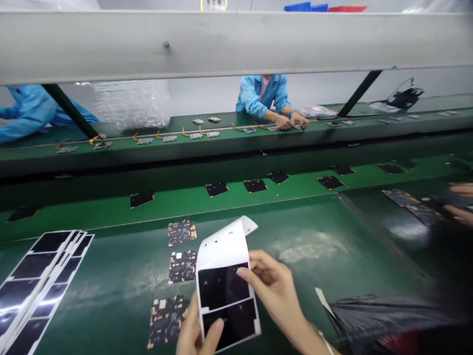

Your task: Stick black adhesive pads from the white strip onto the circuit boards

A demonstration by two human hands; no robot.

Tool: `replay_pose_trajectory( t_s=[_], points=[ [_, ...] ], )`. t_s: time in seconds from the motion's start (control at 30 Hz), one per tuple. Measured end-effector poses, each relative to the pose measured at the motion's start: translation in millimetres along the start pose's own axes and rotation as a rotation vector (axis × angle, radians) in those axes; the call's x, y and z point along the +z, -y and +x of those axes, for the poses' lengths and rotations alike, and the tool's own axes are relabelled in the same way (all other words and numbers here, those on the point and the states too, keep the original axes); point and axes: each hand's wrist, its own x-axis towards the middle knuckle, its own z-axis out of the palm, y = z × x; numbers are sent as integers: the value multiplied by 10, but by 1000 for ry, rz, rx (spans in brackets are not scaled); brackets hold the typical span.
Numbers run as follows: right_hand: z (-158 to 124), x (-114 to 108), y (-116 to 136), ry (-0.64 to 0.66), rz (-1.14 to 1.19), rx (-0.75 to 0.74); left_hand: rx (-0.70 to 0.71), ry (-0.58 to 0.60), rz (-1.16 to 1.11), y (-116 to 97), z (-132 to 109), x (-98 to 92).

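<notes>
Between my hands is a white backing sheet of black stickers (225,287), its upper part bent over and showing white with small holes. My left hand (201,328) grips the sheet's lower left, thumb on the lower black sticker. At the right edge, my right hand (271,286) pinches the sheet by the upper black sticker, thumb on top and fingers behind. Left of the sheet lie three circuit boards in a column: a far one (182,232), a middle one (182,266) and a near one (167,321) partly hidden by my left hand.
More sticker sheets (44,276) are stacked at the left. Black-covered boards (217,188) lie along the bright green strip (177,207). Dark plastic (384,315) lies at lower right. Across the bench, a person in blue (262,96) handles small parts; another person's hand (460,212) shows at right.
</notes>
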Motion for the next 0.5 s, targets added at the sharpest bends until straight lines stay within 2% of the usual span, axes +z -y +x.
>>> replay_pose_trajectory(
  t_s=[0.1,0.13,0.2,0.27,0.33,0.5],
  points=[
    [41,-43,32,-138,-313,-388,-92,87,-47,-85,-29,53],
    [19,-46,55,-114,-398,-529,-90,114,-29,-90,-31,47],
    [-61,-45,114,50,-496,-719,-6,145,70,-89,-27,18],
    [-142,-43,168,179,-523,-784,134,143,183,-93,-16,-6],
    [-185,-52,199,210,-527,-791,249,120,235,-115,-2,-9],
    [-138,-68,215,301,-431,-773,361,113,206,-185,23,30]
  ],
)
